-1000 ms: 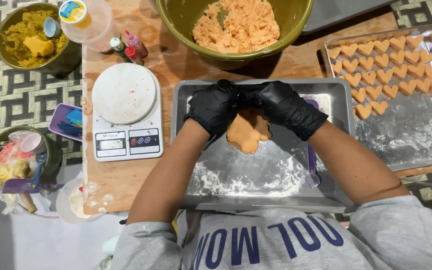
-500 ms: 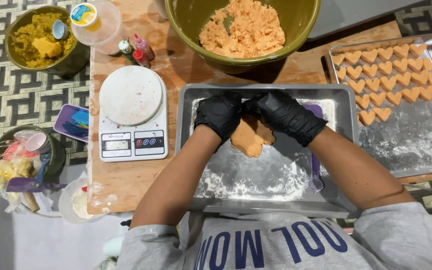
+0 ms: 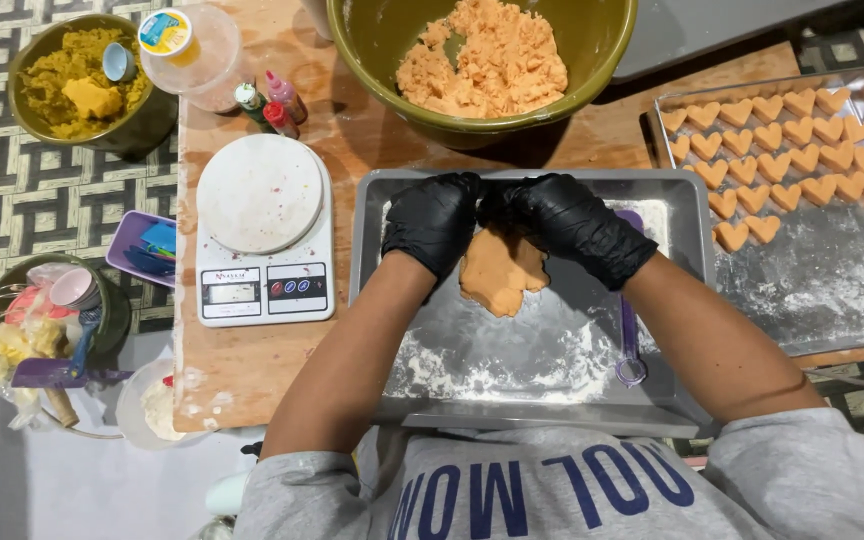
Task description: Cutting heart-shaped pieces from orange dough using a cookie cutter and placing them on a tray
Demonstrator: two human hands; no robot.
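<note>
A flattened slab of orange dough (image 3: pixel 499 272) lies on a floured metal tray (image 3: pixel 552 370) in front of me. Both my hands wear black gloves. My left hand (image 3: pixel 434 220) presses on the slab's far left edge, and my right hand (image 3: pixel 567 222) presses on its far right edge, fingertips almost meeting above it. A purple-handled tool (image 3: pixel 630 340) lies in the tray on the right, partly under my right forearm.
A large green bowl of orange dough (image 3: pixel 487 55) stands beyond the tray. On the right a second tray (image 3: pixel 832 290) holds several heart-shaped pieces (image 3: pixel 772 140). A white kitchen scale (image 3: pixel 262 225) sits left, with small bottles (image 3: pixel 270 100), a lidded tub (image 3: pixel 187 45) and a bowl of yellow filling (image 3: pixel 82 75).
Both hands stay on the dough's far edge. The slab looks a little flatter and wider.
</note>
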